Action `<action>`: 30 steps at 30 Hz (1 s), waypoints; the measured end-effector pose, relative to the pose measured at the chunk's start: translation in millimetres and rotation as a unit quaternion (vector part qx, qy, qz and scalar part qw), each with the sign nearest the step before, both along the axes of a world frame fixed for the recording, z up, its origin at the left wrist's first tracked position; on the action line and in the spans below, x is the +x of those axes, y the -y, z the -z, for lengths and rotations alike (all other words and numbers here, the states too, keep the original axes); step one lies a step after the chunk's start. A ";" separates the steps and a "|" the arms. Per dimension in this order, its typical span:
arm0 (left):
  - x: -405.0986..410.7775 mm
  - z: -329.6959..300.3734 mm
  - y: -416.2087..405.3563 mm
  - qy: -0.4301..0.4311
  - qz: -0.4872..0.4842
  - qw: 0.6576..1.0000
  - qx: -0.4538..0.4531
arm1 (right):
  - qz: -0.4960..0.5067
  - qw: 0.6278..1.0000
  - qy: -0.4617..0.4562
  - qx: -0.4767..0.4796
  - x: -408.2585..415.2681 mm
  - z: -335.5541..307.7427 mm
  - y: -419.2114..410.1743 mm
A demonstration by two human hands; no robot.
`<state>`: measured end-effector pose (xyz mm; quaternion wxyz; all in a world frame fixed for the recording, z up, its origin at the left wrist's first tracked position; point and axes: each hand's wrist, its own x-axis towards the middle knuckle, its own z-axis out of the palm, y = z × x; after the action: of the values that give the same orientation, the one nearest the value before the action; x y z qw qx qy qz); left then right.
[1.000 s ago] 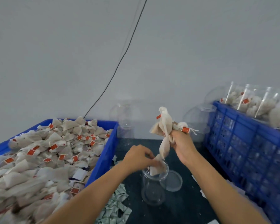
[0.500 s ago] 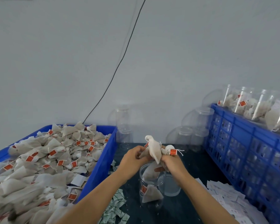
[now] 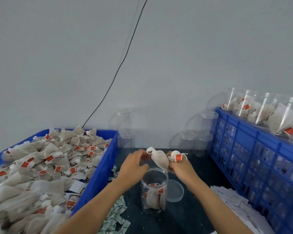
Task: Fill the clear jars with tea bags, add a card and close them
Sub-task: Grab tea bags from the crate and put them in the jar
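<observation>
A clear cylindrical plastic jar (image 3: pixel 154 188) stands uncapped on the dark table (image 3: pixel 184 217), holding a few gauzy tea bags, its round lid (image 3: pixel 174 190) lying beside it. Just above its mouth, the right hand (image 3: pixel 180 167) grips a soft bunch of tea bags (image 3: pixel 161 159), while the left hand (image 3: pixel 134 164) pinches its red-tagged end.

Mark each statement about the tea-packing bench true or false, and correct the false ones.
1. The open jar below the hands already holds tea bags. True.
2. Its lid is screwed on. False: the lid lies on the table right of the jar.
3. The right hand grips tea bags above the jar. True.
4. The left blue crate holds empty jars. False: it is heaped with loose tea bags.
5. The left hand rests flat on the table. False: it is raised beside the tea bags above the jar.
</observation>
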<state>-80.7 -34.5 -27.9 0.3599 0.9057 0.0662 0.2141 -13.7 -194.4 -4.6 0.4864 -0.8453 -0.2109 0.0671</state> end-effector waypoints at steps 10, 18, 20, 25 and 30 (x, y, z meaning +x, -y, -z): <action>-2.1 5.5 8.7 0.011 0.029 0.999 0.017 | -0.026 0.997 -0.029 0.071 -1.9 9.8 -3.5; -0.2 11.5 -12.4 -0.049 -0.079 0.994 -0.056 | -0.115 0.940 0.280 -0.155 -9.2 21.4 -12.5; -4.9 17.4 -21.8 -0.117 -0.114 0.986 -0.026 | -0.130 0.907 0.343 -0.209 -11.5 21.0 -17.1; -22.0 42.9 -37.2 -0.363 -0.086 0.906 0.198 | -0.221 0.886 0.249 -0.323 -10.0 28.3 -24.9; -24.4 39.1 -37.7 -0.408 -0.079 0.882 0.222 | -0.208 0.936 0.240 -0.151 -4.4 22.6 -11.2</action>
<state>-105.2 3.2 -66.9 0.0727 0.9608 0.2294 -0.1373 -18.1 -183.2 -27.2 0.2628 -0.8369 -0.4801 -0.0067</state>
